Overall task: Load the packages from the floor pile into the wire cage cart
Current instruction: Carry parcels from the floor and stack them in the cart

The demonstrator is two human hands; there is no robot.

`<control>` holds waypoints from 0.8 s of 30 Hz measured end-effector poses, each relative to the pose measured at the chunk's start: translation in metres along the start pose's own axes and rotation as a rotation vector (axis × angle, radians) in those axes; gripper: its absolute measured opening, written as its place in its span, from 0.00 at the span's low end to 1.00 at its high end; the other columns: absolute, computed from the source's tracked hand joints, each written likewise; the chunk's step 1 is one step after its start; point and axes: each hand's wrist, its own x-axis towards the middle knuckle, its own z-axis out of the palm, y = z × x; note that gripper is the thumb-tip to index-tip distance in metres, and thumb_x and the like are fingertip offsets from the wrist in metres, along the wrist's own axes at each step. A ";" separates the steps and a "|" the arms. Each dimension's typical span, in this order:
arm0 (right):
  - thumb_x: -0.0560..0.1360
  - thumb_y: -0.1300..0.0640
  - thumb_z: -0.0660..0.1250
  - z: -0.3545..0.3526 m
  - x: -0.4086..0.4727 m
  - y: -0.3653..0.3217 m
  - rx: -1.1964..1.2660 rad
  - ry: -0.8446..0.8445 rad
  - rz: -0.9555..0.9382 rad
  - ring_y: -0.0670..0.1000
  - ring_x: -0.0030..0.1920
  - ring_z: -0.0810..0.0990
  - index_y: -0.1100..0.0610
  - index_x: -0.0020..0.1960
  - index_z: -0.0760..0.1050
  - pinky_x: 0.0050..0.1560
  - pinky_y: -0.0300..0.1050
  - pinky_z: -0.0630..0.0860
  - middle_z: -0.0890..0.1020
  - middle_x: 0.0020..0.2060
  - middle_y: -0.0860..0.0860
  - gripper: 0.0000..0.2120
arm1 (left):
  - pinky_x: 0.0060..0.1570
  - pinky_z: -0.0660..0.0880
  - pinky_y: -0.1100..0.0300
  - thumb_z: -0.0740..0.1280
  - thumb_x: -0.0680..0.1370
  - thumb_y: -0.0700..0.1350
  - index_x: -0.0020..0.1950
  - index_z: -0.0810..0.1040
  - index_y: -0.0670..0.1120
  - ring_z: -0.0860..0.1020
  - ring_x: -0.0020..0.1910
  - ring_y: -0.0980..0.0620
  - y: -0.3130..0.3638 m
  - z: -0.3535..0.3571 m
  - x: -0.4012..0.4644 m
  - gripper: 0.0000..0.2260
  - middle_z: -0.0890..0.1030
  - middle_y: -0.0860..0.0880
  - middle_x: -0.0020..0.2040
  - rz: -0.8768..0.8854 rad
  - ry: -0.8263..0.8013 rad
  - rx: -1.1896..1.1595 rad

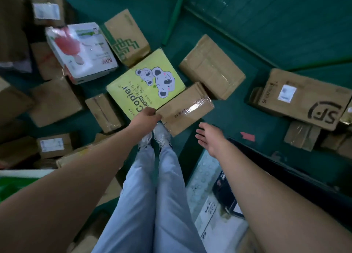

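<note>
A brown taped cardboard box (187,108) lies on the green floor just in front of my shoes. My left hand (147,114) grips its near-left corner, where it meets a yellow-green "Copier" box (144,83) with koala pictures. My right hand (208,134) hovers open, fingers spread, just to the right of the brown box and apart from it. The green frame of the wire cage cart (174,17) rises at the top centre and right.
Many cardboard boxes lie around: a plain one (211,67) behind, an "SF" box (304,98) at right, a white printed box (82,51) and several brown boxes at left. A white and dark package (213,195) sits by my right leg.
</note>
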 end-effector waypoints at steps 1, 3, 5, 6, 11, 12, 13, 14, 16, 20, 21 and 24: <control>0.84 0.51 0.62 -0.001 0.009 -0.001 0.016 0.004 0.002 0.50 0.56 0.81 0.54 0.55 0.76 0.57 0.45 0.78 0.82 0.53 0.50 0.08 | 0.59 0.68 0.57 0.66 0.82 0.53 0.77 0.70 0.50 0.74 0.67 0.47 0.001 0.005 0.006 0.23 0.74 0.48 0.73 -0.006 -0.008 0.011; 0.84 0.51 0.62 -0.001 0.024 -0.004 0.045 0.011 -0.004 0.50 0.57 0.81 0.52 0.51 0.76 0.57 0.45 0.78 0.82 0.54 0.50 0.07 | 0.56 0.69 0.59 0.66 0.83 0.53 0.77 0.70 0.50 0.76 0.61 0.49 0.003 0.013 0.020 0.23 0.73 0.49 0.74 -0.006 -0.041 0.040; 0.84 0.51 0.61 0.002 0.038 -0.010 0.069 0.022 -0.017 0.50 0.57 0.82 0.51 0.49 0.75 0.57 0.45 0.78 0.82 0.55 0.51 0.08 | 0.51 0.70 0.60 0.65 0.83 0.52 0.78 0.68 0.49 0.75 0.52 0.52 0.009 0.016 0.035 0.23 0.72 0.49 0.74 0.011 -0.073 0.066; 0.84 0.52 0.61 0.004 0.043 -0.013 0.081 0.027 -0.019 0.50 0.57 0.82 0.51 0.49 0.75 0.57 0.45 0.79 0.82 0.56 0.52 0.08 | 0.52 0.70 0.59 0.65 0.83 0.52 0.78 0.68 0.50 0.74 0.53 0.53 0.011 0.015 0.042 0.23 0.72 0.49 0.75 0.019 -0.079 0.072; 0.84 0.52 0.60 0.021 0.065 -0.032 0.071 -0.006 -0.043 0.61 0.67 0.77 0.61 0.63 0.74 0.65 0.52 0.78 0.77 0.65 0.63 0.14 | 0.61 0.71 0.55 0.65 0.82 0.55 0.77 0.68 0.53 0.72 0.59 0.52 0.027 0.007 0.075 0.24 0.71 0.53 0.76 0.051 -0.077 0.113; 0.84 0.52 0.60 0.025 0.068 -0.037 0.060 -0.015 -0.061 0.63 0.68 0.75 0.63 0.67 0.72 0.68 0.56 0.76 0.76 0.67 0.64 0.17 | 0.60 0.70 0.55 0.65 0.82 0.55 0.77 0.68 0.53 0.73 0.60 0.52 0.030 0.005 0.082 0.24 0.71 0.53 0.76 0.059 -0.076 0.109; 0.84 0.53 0.60 0.028 0.070 -0.041 0.054 -0.021 -0.074 0.64 0.69 0.73 0.63 0.69 0.71 0.70 0.58 0.74 0.75 0.68 0.64 0.18 | 0.60 0.69 0.56 0.66 0.82 0.55 0.77 0.69 0.53 0.73 0.62 0.51 0.033 0.004 0.086 0.24 0.70 0.53 0.76 0.065 -0.075 0.105; 0.84 0.52 0.61 0.031 0.073 -0.045 0.051 -0.027 -0.079 0.64 0.70 0.73 0.64 0.69 0.71 0.71 0.58 0.72 0.75 0.68 0.64 0.19 | 0.60 0.69 0.55 0.66 0.82 0.55 0.77 0.69 0.53 0.73 0.65 0.50 0.037 0.002 0.090 0.24 0.70 0.53 0.76 0.069 -0.074 0.103; 0.84 0.51 0.61 0.034 0.077 -0.051 0.039 -0.032 -0.091 0.64 0.70 0.73 0.63 0.68 0.72 0.72 0.59 0.71 0.76 0.67 0.64 0.18 | 0.58 0.71 0.54 0.65 0.82 0.55 0.77 0.68 0.53 0.74 0.63 0.49 0.045 0.001 0.094 0.24 0.70 0.53 0.76 0.063 -0.078 0.098; 0.83 0.52 0.62 0.040 0.093 -0.063 0.034 -0.019 -0.118 0.61 0.58 0.82 0.60 0.59 0.78 0.62 0.49 0.78 0.83 0.51 0.59 0.13 | 0.39 0.71 0.58 0.63 0.83 0.54 0.76 0.69 0.54 0.71 0.38 0.59 0.065 0.002 0.098 0.21 0.77 0.57 0.55 0.065 -0.073 0.109; 0.83 0.53 0.62 0.047 0.095 -0.066 0.043 -0.023 -0.138 0.57 0.51 0.82 0.62 0.60 0.77 0.54 0.45 0.77 0.81 0.47 0.56 0.14 | 0.40 0.70 0.57 0.63 0.83 0.54 0.76 0.69 0.53 0.70 0.37 0.60 0.068 0.000 0.100 0.21 0.75 0.56 0.51 0.063 -0.064 0.117; 0.83 0.53 0.62 0.078 0.094 -0.082 0.012 -0.065 -0.182 0.52 0.48 0.78 0.57 0.55 0.78 0.49 0.44 0.76 0.81 0.49 0.53 0.09 | 0.52 0.71 0.56 0.63 0.84 0.54 0.78 0.67 0.51 0.76 0.47 0.51 0.072 -0.021 0.102 0.23 0.76 0.50 0.62 0.059 -0.055 0.089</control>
